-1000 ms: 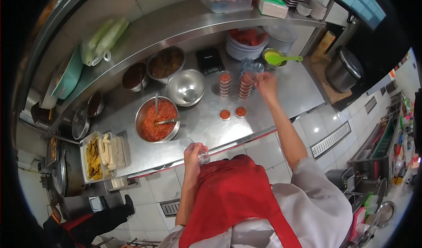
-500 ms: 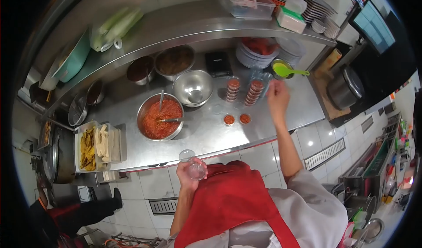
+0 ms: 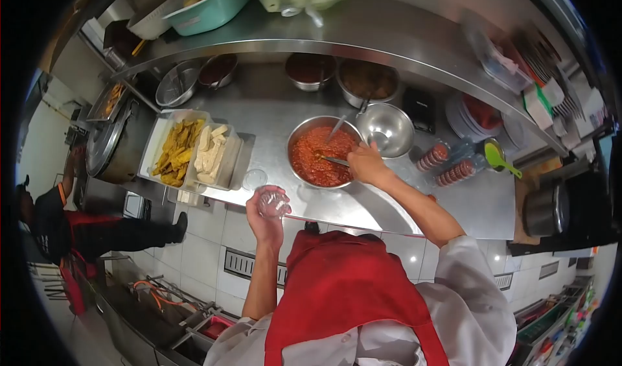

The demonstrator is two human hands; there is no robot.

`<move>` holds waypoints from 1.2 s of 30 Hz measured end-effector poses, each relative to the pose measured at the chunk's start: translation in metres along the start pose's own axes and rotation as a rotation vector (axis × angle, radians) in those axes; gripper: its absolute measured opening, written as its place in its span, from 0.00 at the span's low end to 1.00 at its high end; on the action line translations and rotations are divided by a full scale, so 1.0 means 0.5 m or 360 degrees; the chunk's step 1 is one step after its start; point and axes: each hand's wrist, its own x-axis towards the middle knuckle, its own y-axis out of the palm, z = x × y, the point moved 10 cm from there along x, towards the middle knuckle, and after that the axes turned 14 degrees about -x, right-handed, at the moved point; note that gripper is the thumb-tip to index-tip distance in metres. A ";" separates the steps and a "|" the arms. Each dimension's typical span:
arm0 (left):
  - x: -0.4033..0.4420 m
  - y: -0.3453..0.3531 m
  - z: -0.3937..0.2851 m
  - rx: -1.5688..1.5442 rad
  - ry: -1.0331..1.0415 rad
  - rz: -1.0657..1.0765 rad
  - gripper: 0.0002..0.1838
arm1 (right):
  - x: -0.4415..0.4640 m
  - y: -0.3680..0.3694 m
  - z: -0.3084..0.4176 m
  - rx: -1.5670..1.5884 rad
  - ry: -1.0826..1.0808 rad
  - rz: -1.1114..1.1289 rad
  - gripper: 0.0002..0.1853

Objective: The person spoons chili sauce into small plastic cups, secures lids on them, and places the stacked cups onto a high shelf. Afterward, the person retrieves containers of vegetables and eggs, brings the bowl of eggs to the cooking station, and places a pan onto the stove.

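Observation:
My left hand [image 3: 267, 218] is closed around a small clear plastic cup [image 3: 273, 204], held just off the counter's front edge. A clear round lid [image 3: 254, 179] lies on the counter beyond it. My right hand [image 3: 368, 163] grips the handle of a metal utensil [image 3: 334, 160]; its head is sunk in chunky red sauce, so its kind is hidden. The sauce [image 3: 315, 147] fills a steel bowl [image 3: 293, 168], where a second metal handle [image 3: 337, 127] also rests. Behind my right hand stands a shiny steel bowl [image 3: 389, 132].
Stacked filled cups [image 3: 456, 173] stand at right, near a bowl with a green ladle [image 3: 504, 160]. Tubs of yellow pieces [image 3: 178, 152] and pale pieces [image 3: 212, 153] sit at left. A steel shelf [image 3: 363, 38] overhangs the counter. Another person [image 3: 97, 213] is at far left.
My right hand has moved left from beside the stacked cups to the utensil in the sauce bowl and closed on it. The view has swung left. My left hand still holds the cup.

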 end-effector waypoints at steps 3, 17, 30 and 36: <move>0.052 -0.011 -0.030 0.0049 0.0032 -0.0056 0.19 | 0.020 -0.014 0.004 0.0076 0.0120 -0.0186 0.04; 0.257 0.014 -0.047 0.0550 -0.0115 0.0072 0.16 | 0.010 0.019 -0.088 0.1486 0.0607 0.0310 0.13; 0.316 0.199 0.100 -0.0001 -0.0801 0.0437 0.23 | -0.089 -0.255 -0.007 0.0360 0.0633 -0.0920 0.11; 0.334 0.193 0.125 -0.0107 -0.0876 0.0383 0.25 | -0.100 -0.223 -0.038 0.1084 0.0770 -0.0914 0.08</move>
